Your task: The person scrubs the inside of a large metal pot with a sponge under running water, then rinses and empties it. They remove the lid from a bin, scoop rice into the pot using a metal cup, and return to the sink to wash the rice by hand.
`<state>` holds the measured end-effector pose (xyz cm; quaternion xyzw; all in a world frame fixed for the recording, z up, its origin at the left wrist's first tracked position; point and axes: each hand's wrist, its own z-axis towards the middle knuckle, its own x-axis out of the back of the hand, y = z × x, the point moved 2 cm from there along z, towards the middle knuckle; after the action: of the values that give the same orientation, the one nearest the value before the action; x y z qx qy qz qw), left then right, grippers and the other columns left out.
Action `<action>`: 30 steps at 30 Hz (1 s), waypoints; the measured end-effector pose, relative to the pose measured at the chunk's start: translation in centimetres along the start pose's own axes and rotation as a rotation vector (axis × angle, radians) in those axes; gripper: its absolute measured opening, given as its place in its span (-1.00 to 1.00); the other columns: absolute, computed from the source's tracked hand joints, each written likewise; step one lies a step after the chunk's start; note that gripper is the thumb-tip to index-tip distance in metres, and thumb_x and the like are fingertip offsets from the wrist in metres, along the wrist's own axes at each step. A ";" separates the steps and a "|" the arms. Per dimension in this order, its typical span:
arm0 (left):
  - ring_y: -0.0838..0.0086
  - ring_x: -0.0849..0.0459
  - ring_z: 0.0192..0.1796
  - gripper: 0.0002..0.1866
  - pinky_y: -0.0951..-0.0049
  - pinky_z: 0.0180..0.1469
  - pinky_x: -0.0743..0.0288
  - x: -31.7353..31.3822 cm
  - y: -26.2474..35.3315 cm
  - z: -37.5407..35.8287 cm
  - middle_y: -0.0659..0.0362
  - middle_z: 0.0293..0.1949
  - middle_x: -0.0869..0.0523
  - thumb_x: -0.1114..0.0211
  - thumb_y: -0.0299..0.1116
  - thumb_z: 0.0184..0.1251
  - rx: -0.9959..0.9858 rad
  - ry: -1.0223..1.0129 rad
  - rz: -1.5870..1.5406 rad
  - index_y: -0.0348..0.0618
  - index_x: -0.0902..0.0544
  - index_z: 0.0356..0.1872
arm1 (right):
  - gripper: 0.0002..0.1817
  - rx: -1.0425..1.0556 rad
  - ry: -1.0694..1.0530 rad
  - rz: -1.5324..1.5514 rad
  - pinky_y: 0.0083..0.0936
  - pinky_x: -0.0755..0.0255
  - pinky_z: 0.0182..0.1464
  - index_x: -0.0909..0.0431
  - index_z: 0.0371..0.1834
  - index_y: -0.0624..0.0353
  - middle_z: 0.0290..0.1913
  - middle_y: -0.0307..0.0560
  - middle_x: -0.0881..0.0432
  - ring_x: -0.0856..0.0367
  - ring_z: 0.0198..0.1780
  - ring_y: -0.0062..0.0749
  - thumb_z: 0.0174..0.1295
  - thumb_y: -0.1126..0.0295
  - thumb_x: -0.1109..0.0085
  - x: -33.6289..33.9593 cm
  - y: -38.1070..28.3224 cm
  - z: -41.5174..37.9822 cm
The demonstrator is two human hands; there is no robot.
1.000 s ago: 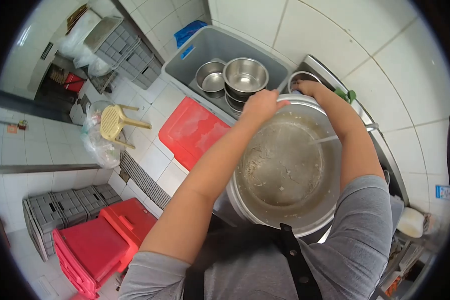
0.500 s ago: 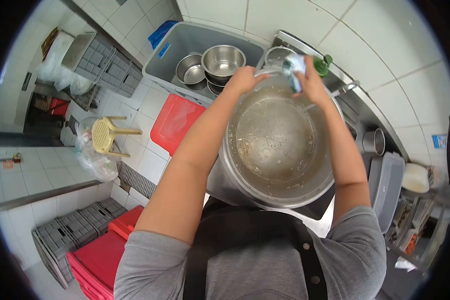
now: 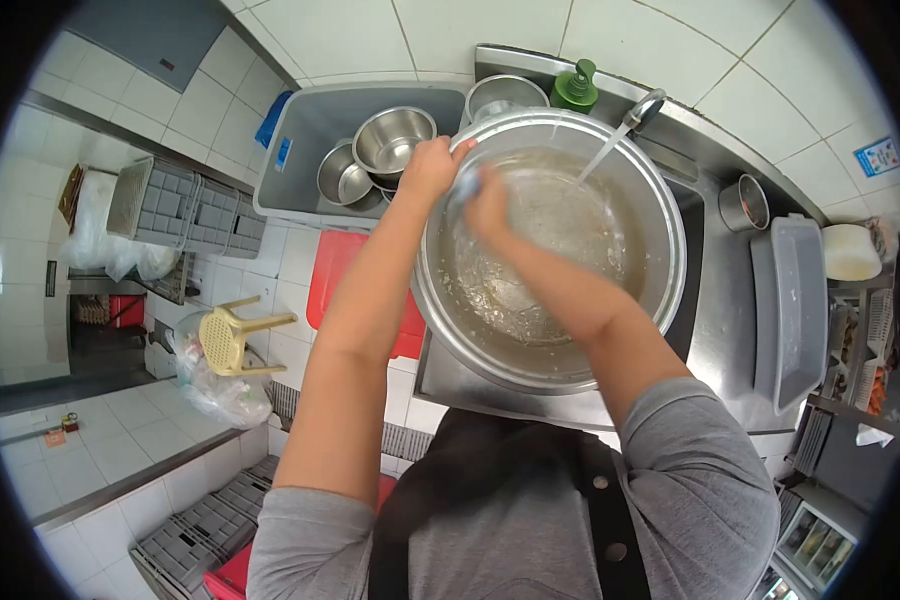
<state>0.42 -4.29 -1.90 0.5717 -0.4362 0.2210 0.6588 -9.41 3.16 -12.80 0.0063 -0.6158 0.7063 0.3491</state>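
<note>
A large round metal pot (image 3: 670, 290) stands at the sink, with cloudy water and food bits inside. Water runs into it from a faucet (image 3: 642, 110). My left hand (image 3: 432, 165) is closed on the pot's upper-left rim. Inside that rim, my right hand (image 3: 486, 205) is blurred by motion and closed around a small bluish-white scrubbing cloth or sponge (image 3: 468, 184), pressed near the inner wall.
Left of the pot, a grey tub (image 3: 300, 190) holds steel bowls (image 3: 394, 142). Behind are a green pump bottle (image 3: 575, 88) and another metal pot (image 3: 505, 93). A steel cup (image 3: 744, 203) and grey basin (image 3: 798, 310) lie right; a yellow stool (image 3: 225, 340) stands on the floor.
My right hand has moved from above the far rim down to the left inner side with the cloth or sponge. My left hand now holds the upper-left rim. The view has shifted.
</note>
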 end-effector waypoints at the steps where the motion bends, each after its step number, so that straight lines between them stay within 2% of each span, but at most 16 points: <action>1: -0.14 -0.65 -0.07 -0.28 0.01 -0.02 -0.50 -0.1 -0.1 0.0 -0.28 -0.24 -0.68 -0.09 0.25 0.32 0.006 0.035 0.029 -0.42 -0.65 -0.18 | -0.50 0.118 -0.298 -0.022 -0.15 -0.37 0.12 -0.47 0.04 0.34 -0.03 0.34 -0.54 -0.51 0.05 0.20 -0.10 0.69 -0.04 0.2 -1.7 -3.0; 3: -0.14 -0.65 -0.07 -0.29 0.01 -0.03 -0.50 0.3 0.2 -0.5 -0.29 -0.24 -0.68 -0.10 0.25 0.32 0.029 0.019 0.039 -0.42 -0.65 -0.20 | -0.50 0.286 -0.596 0.007 -0.15 -0.38 0.08 -0.49 0.02 0.33 -0.05 0.33 -0.53 -0.50 0.03 0.20 -0.13 0.71 -0.03 1.0 -2.4 -7.7; 4: -0.15 -0.64 -0.07 -0.29 0.02 -0.03 -0.50 0.2 0.4 -0.7 -0.29 -0.24 -0.68 -0.11 0.24 0.31 0.054 0.017 0.037 -0.41 -0.65 -0.21 | -0.50 0.274 -0.595 0.006 -0.15 -0.38 0.08 -0.49 0.02 0.33 -0.05 0.33 -0.53 -0.50 0.03 0.20 -0.13 0.71 -0.03 0.9 -2.0 -6.9; 6: -0.18 -0.64 -0.09 -0.28 0.03 -0.03 -0.49 -0.2 -0.1 -0.6 -0.33 -0.28 -0.66 -0.12 0.25 0.30 0.011 0.029 0.019 -0.44 -0.65 -0.24 | -0.61 0.255 -0.435 -0.061 -0.11 -0.39 0.03 -0.51 -0.11 0.33 -0.10 0.32 -0.54 -0.52 0.00 0.20 -0.12 0.68 -0.05 -0.2 -0.8 -2.6; 7: -0.21 -0.63 -0.11 -0.26 0.04 -0.03 -0.49 0.0 -0.5 -0.2 -0.37 -0.32 -0.65 -0.13 0.25 0.29 -0.031 0.056 0.006 -0.47 -0.65 -0.26 | -0.74 0.132 0.024 0.130 -0.08 -0.41 -0.08 -0.51 -0.30 0.34 -0.23 0.31 -0.58 -0.57 -0.13 0.18 -0.15 0.65 -0.09 -0.5 0.4 0.4; 10: -0.20 -0.63 -0.11 -0.26 0.03 -0.04 -0.49 -0.1 -0.7 0.0 -0.36 -0.32 -0.65 -0.13 0.26 0.29 -0.056 0.018 -0.003 -0.45 -0.65 -0.27 | -0.81 -0.127 0.070 -0.019 -0.08 -0.42 -0.20 -0.52 -0.41 0.32 -0.36 0.26 -0.58 -0.58 -0.30 0.13 -0.18 0.61 -0.14 1.3 0.7 2.9; 12: -0.19 -0.64 -0.12 -0.25 0.03 -0.04 -0.50 -0.3 -0.4 -0.4 -0.35 -0.32 -0.66 -0.12 0.29 0.28 -0.028 0.039 0.025 -0.44 -0.66 -0.28 | -0.85 0.091 -0.132 -0.017 -0.14 -0.40 -0.29 -0.49 -0.46 0.31 -0.48 0.21 -0.54 -0.55 -0.41 0.02 -0.19 0.61 -0.13 -0.5 -1.2 0.0; 14: -0.18 -0.64 -0.12 -0.24 0.03 -0.05 -0.50 0.0 0.3 -0.9 -0.34 -0.32 -0.66 -0.11 0.31 0.27 -0.017 0.072 0.057 -0.43 -0.66 -0.29 | -0.87 0.210 -0.615 0.154 -0.17 -0.37 -0.32 -0.45 -0.52 0.29 -0.54 0.18 -0.50 -0.53 -0.43 -0.05 -0.22 0.60 -0.11 0.2 -3.3 -5.6; 16: -0.16 -0.66 -0.12 -0.20 0.02 -0.04 -0.51 0.2 0.6 -1.1 -0.31 -0.31 -0.68 -0.07 0.35 0.26 0.059 0.090 0.109 -0.42 -0.67 -0.28 | -0.88 0.549 -1.077 0.267 -0.21 -0.32 -0.35 -0.41 -0.58 0.28 -0.55 0.15 -0.51 -0.53 -0.43 -0.11 -0.28 0.62 -0.10 6.0 -7.1 -9.1; 18: -0.16 -0.66 -0.12 -0.19 0.02 -0.04 -0.52 0.5 0.7 -1.0 -0.30 -0.30 -0.68 -0.06 0.37 0.26 0.076 0.045 0.107 -0.42 -0.67 -0.27 | -0.88 0.417 -1.690 -0.031 -0.21 -0.31 -0.35 -0.41 -0.61 0.27 -0.55 0.11 -0.52 -0.53 -0.43 -0.10 -0.30 0.62 -0.10 10.7 -5.5 -10.9; 21: -0.10 -0.67 -0.08 -0.19 0.03 -0.03 -0.53 0.5 0.9 -1.1 -0.24 -0.24 -0.70 -0.04 0.38 0.26 0.092 0.012 0.136 -0.37 -0.68 -0.23 | -0.90 0.414 -1.645 0.045 -0.18 -0.36 -0.31 -0.43 -0.62 0.26 -0.55 0.09 -0.52 -0.54 -0.41 -0.04 -0.28 0.63 -0.08 11.9 -2.6 -12.0; 23: -0.05 -0.67 -0.04 -0.22 0.03 -0.02 -0.54 0.5 0.8 -1.1 -0.19 -0.19 -0.71 -0.05 0.37 0.26 0.118 0.018 0.158 -0.32 -0.69 -0.19 | -0.87 0.420 -1.210 0.122 -0.15 -0.42 -0.24 -0.51 -0.56 0.26 -0.50 0.17 -0.56 -0.57 -0.36 0.05 -0.27 0.63 -0.09 6.5 -2.5 -11.8; 25: -0.04 -0.66 -0.01 -0.22 0.04 -0.01 -0.53 0.3 0.6 -1.0 -0.17 -0.16 -0.71 -0.05 0.38 0.25 0.148 0.010 0.167 -0.31 -0.69 -0.20 | -0.80 0.331 -0.899 -0.012 -0.13 -0.45 -0.19 -0.59 -0.47 0.27 -0.41 0.26 -0.60 -0.60 -0.30 0.11 -0.26 0.63 -0.10 0.1 -0.5 -8.8; 26: -0.04 -0.66 -0.01 -0.22 0.04 -0.01 -0.53 0.2 0.7 -1.2 -0.17 -0.16 -0.71 -0.05 0.38 0.25 0.151 0.004 0.168 -0.31 -0.69 -0.20 | -0.78 0.340 -0.609 -0.071 -0.11 -0.46 -0.18 -0.61 -0.41 0.31 -0.34 0.31 -0.61 -0.62 -0.24 0.15 -0.22 0.62 -0.12 -0.9 -0.4 -6.1; 28: -0.03 -0.66 0.01 -0.22 0.04 -0.01 -0.53 0.3 0.7 -1.0 -0.15 -0.15 -0.71 -0.04 0.39 0.25 0.178 -0.020 0.124 -0.29 -0.70 -0.19 | -0.86 0.148 -0.341 -0.198 -0.10 -0.51 -0.12 -0.61 -0.42 0.29 -0.29 0.28 -0.63 -0.65 -0.18 0.13 -0.10 0.58 -0.15 -1.6 -0.3 -1.6; 30: -0.02 -0.66 0.01 -0.22 0.05 0.00 -0.54 0.4 0.8 -1.2 -0.15 -0.15 -0.71 -0.03 0.39 0.25 0.165 0.010 0.150 -0.28 -0.70 -0.18 | -0.85 0.200 -0.467 -0.305 -0.10 -0.52 -0.09 -0.61 -0.39 0.30 -0.27 0.28 -0.64 -0.65 -0.17 0.12 -0.08 0.56 -0.16 -1.3 -1.1 -2.5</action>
<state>0.39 -2.99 -1.08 0.5888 -0.4546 0.3078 0.5932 -6.78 4.73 -13.07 0.2955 -0.5987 0.6823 0.2978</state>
